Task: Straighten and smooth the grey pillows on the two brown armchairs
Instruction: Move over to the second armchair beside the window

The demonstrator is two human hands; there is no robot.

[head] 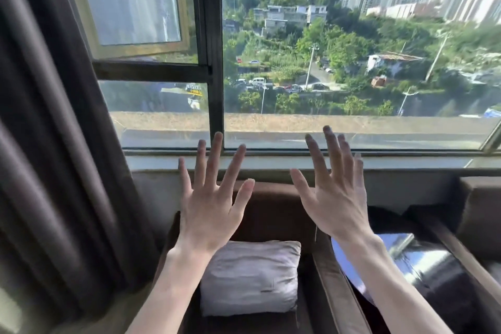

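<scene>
Careful: your left hand (208, 206) and right hand (334, 200) hover spread, empty; reaching blind could shove the pillow (249, 278) askew.

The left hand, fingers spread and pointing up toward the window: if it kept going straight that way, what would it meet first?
Probably the window sill, then the dark window frame just above the left hand. Depth is unclear from this one view.
</scene>
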